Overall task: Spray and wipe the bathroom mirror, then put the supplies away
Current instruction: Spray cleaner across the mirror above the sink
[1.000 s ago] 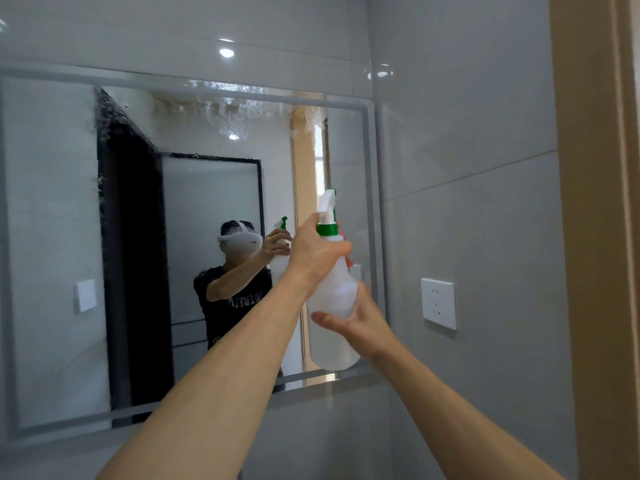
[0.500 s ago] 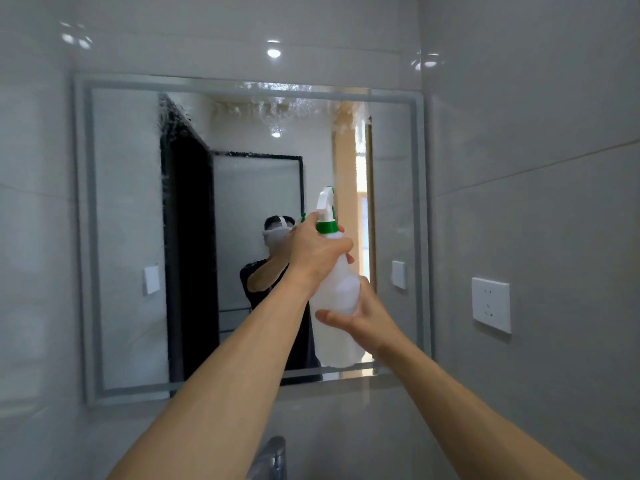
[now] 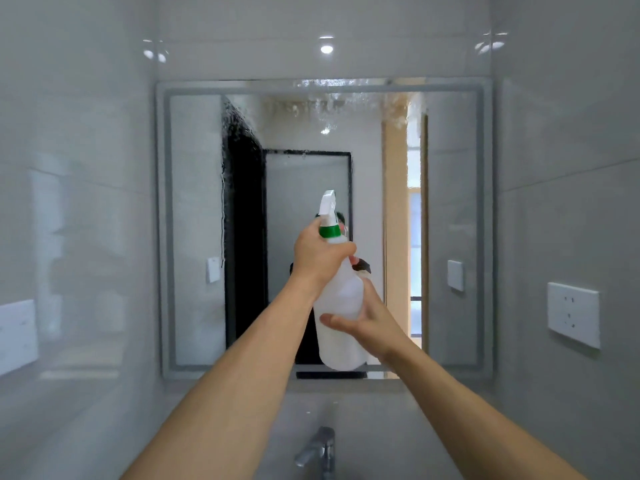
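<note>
The mirror [image 3: 194, 237] hung centred on the back wall, above the faucet [image 3: 320, 448]. Before its middle the spray bottle [image 3: 341, 306] stood upright, left hand [image 3: 320, 258] at its neck, right hand [image 3: 367, 320] lower. A socket [image 3: 573, 318] sat on the right wall; another plate [image 3: 17, 336], possibly a switch, sat left.

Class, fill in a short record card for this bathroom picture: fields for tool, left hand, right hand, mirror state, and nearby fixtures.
tool: spray bottle, white with green collar, held upright facing the mirror
left hand: left hand grips the bottle's neck at the trigger
right hand: right hand holds the bottle's body from the side
mirror state: mirror carries wet droplets along its top
nearby fixtures: faucet below; wall socket to the right
</note>
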The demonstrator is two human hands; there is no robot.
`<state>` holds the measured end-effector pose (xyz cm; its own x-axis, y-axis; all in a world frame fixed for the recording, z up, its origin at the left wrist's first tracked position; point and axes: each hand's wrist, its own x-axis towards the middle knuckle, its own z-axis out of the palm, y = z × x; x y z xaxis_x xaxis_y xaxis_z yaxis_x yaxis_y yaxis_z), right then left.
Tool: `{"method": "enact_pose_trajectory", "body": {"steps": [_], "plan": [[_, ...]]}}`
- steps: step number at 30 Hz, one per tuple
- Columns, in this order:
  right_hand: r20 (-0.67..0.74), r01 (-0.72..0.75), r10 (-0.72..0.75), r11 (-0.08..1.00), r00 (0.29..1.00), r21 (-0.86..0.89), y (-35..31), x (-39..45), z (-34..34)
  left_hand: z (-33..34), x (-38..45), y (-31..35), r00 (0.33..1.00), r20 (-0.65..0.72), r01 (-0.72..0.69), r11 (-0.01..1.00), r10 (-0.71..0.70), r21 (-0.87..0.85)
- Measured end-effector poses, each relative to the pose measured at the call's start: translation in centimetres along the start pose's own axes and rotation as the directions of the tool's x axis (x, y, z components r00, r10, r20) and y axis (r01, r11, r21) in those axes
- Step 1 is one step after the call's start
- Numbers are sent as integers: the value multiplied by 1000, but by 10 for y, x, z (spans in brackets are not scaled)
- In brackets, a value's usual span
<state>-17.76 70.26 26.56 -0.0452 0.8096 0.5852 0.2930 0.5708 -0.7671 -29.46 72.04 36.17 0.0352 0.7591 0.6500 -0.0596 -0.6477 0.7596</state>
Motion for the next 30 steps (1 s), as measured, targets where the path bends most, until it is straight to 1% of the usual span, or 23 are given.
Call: {"method": "enact_pose_trajectory", "body": {"steps": [3, 8, 11, 19, 27, 30], "plan": [[25, 24, -25, 1000, 999, 18, -4, 13, 15, -20, 5, 4, 999, -26, -26, 999, 27, 33], [87, 33, -37, 998, 996, 48, -7, 23, 46, -55, 5, 6, 997, -33, -64, 993, 68, 95], [108, 34, -39, 998, 993, 48, -5, 26, 66, -71, 3, 0, 993, -79, -73, 988, 85, 137], [156, 11, -21, 998, 988, 64, 6, 32, 103, -103, -2, -13, 978, -204, -3, 976, 48, 217], [222, 56, -76, 994, 972, 95, -4, 45, 131, -135, -2, -7, 976, -219, 30, 982, 12, 185], [261, 37, -64, 994, 963, 106, -7, 48, 145, -152, -4, -5, 975, -223, 27, 978, 21, 208]]}}
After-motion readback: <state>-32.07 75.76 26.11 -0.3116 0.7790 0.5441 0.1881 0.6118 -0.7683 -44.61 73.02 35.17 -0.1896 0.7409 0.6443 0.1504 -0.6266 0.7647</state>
